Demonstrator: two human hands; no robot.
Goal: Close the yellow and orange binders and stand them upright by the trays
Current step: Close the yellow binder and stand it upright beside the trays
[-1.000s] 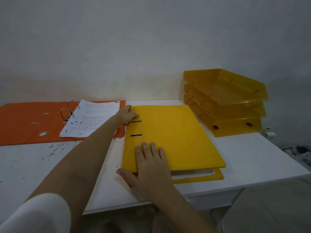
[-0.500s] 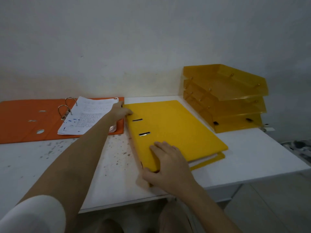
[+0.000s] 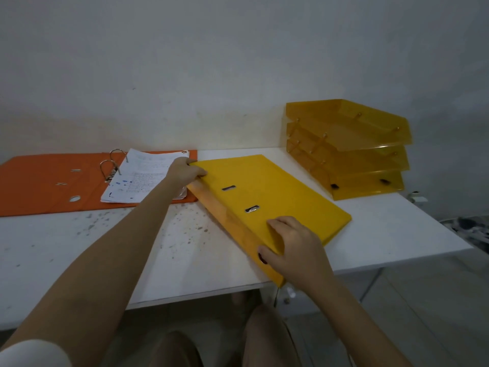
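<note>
The yellow binder [image 3: 275, 197] is closed and tilted, its spine side raised off the white table [image 3: 397, 234]. My left hand [image 3: 185, 170] grips the far end of its spine. My right hand [image 3: 293, 250] grips the near end of the spine, thumb by the finger hole, fingers on the cover. The orange binder [image 3: 42, 181] lies open and flat at the far left, with its rings up and a stack of printed pages [image 3: 143, 178] on its right half. A stack of three amber trays [image 3: 349, 149] stands at the back right against the wall.
The table's front edge [image 3: 198, 294] runs just below my right hand, and the binder's near corner juts past it. The tabletop between the binders is speckled with stains. My knees show under the table. Floor lies to the right.
The yellow binder lay flat one second ago; both hands have since lifted its spine side and turned it clockwise, its near end swinging toward the table's front edge.
</note>
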